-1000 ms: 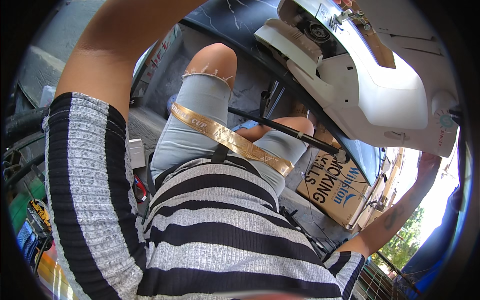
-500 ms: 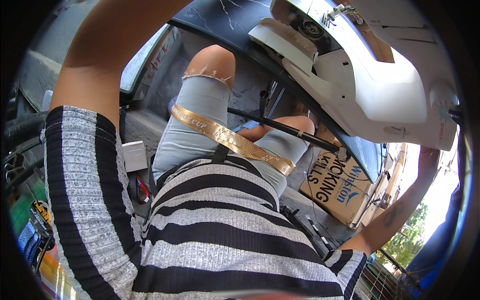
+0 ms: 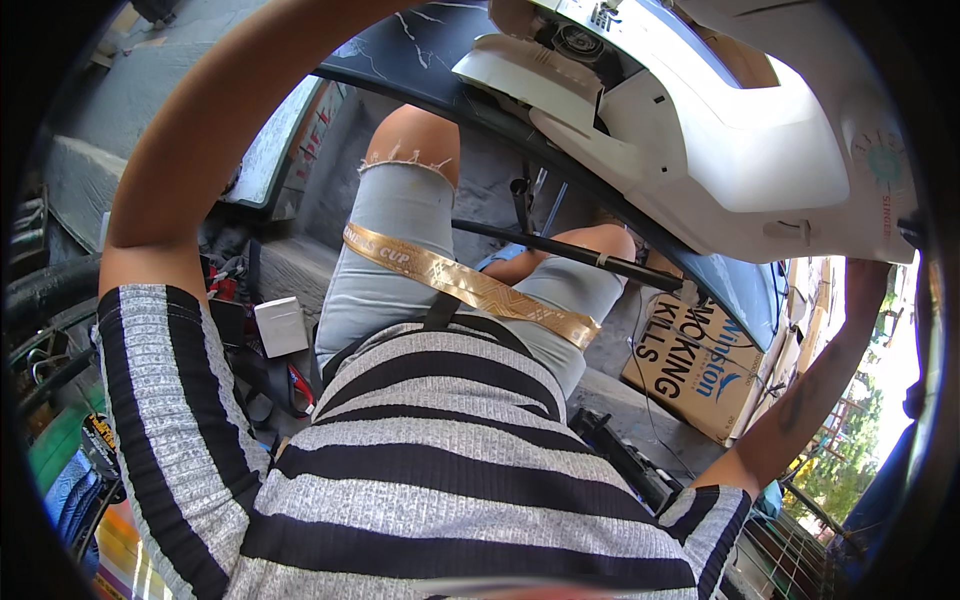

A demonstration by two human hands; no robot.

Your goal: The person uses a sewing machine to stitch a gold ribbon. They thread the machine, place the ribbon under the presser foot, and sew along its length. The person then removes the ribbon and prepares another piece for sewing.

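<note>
A white sewing machine (image 3: 810, 150) stands on a dark marble-patterned table (image 3: 400, 45) at the upper right. Its front cover (image 3: 530, 95) hangs swung out, baring the round metal bobbin area (image 3: 578, 42). My left arm (image 3: 215, 120) bends upward and leaves the view at the top, so that hand is out of sight. Reaching up on the right, my right forearm (image 3: 850, 330) passes behind the machine's end, which hides the hand. Across my thighs lies a gold patterned ribbon (image 3: 480, 287).
Below the table runs a black metal bar (image 3: 560, 246). A printed cardboard box (image 3: 690, 375) sits beneath it at the right. Left of my lap are a small white box (image 3: 281, 327) and a light panel (image 3: 262, 150); plants (image 3: 850, 440) show at the far right.
The view has shifted, so the machine appears farther left and higher. My left elbow shows lower and farther left. My right forearm still reaches behind the machine.
</note>
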